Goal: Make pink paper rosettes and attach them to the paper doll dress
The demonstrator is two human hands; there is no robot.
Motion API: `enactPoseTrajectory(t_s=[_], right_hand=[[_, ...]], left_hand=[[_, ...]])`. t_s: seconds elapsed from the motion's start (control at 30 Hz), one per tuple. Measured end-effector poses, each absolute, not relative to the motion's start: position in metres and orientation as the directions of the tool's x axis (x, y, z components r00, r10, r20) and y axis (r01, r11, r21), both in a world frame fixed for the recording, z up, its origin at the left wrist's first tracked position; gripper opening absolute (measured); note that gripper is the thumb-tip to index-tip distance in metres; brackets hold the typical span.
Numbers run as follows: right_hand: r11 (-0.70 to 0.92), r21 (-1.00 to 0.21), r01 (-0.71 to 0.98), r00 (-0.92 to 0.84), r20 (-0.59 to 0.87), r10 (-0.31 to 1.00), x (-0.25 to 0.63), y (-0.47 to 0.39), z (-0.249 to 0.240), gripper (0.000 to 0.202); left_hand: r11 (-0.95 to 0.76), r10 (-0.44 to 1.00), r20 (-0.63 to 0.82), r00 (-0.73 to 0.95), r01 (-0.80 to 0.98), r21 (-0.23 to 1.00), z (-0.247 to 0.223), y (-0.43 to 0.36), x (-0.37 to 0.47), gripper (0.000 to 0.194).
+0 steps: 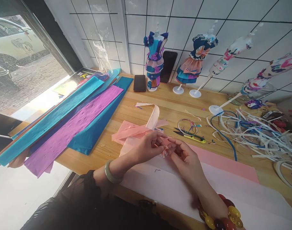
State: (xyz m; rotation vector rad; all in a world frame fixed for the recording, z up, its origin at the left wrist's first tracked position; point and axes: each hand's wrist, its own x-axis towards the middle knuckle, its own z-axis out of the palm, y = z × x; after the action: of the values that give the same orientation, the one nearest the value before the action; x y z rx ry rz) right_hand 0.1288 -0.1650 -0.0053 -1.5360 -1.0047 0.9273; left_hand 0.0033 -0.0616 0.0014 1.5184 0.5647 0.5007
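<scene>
A small pleated paper fan (164, 153), pale with pinkish edges, is pinched between the fingertips of both hands. My left hand (148, 147) holds it from the left, thumb and fingers pressed together. On the other side my right hand (184, 156) grips it, its fingers curled and partly hiding the folds. Below the hands lies a large white sheet (160, 185), with a pink sheet (229, 163) showing behind it. Beside my left hand are folded pink crepe paper (129, 131) and a curling pale pink strip (154, 116). Yellow-handled thread snips (196, 138) lie under a wire coil (188, 127).
Long teal (52, 119) and purple (76, 127) crepe paper strips cover the left side. At the back stand dressed mannequin figures (155, 64), bare-stemmed stands (216, 110) and a phone (139, 83). Tangled white and blue strips (258, 134) spread across the right.
</scene>
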Motion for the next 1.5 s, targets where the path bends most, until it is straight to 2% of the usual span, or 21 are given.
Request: enactPoseTrajectory(t_s=[0.13, 0.53, 0.73, 0.87, 1.1, 1.3, 1.5], right_hand=[[-0.129, -0.975, 0.181, 0.351, -0.059, 0.935, 0.129, -0.165, -0.006, 0.030], [-0.132, -0.985, 0.110, 0.364, -0.083, 0.928, 0.129, -0.164, -0.003, 0.030], [-0.145, -0.984, 0.099, 0.353, -0.102, 0.930, 0.129, -0.163, -0.002, 0.031], [-0.148, -0.984, 0.100, 0.350, -0.104, 0.931, 0.128, -0.163, -0.001, 0.032], [-0.117, -0.988, 0.100, 0.374, -0.072, 0.925, 0.129, -0.165, -0.004, 0.031], [-0.114, -0.992, 0.053, 0.353, -0.088, 0.932, 0.130, -0.165, -0.005, 0.033], [-0.117, -0.993, 0.014, 0.346, -0.105, 0.933, 0.131, -0.164, -0.008, 0.030]], left_hand=[[-0.017, 0.612, -0.011, 0.791, 0.027, 0.999, -0.003, -0.061, 0.002, 0.028], [0.117, 0.613, -0.044, 0.789, -0.036, 0.992, -0.005, -0.059, 0.002, 0.019], [0.018, 0.584, -0.018, 0.811, 0.008, 1.000, -0.004, -0.059, 0.001, 0.030], [0.027, 0.563, -0.042, 0.825, 0.032, 0.999, -0.004, -0.059, 0.001, 0.030], [0.041, 0.637, -0.028, 0.770, 0.003, 0.999, -0.006, -0.059, 0.002, 0.038], [0.040, 0.656, -0.021, 0.754, -0.006, 0.999, -0.005, -0.059, 0.002, 0.038], [-0.020, 0.603, 0.008, 0.798, 0.005, 1.000, -0.007, -0.061, 0.003, 0.032]])
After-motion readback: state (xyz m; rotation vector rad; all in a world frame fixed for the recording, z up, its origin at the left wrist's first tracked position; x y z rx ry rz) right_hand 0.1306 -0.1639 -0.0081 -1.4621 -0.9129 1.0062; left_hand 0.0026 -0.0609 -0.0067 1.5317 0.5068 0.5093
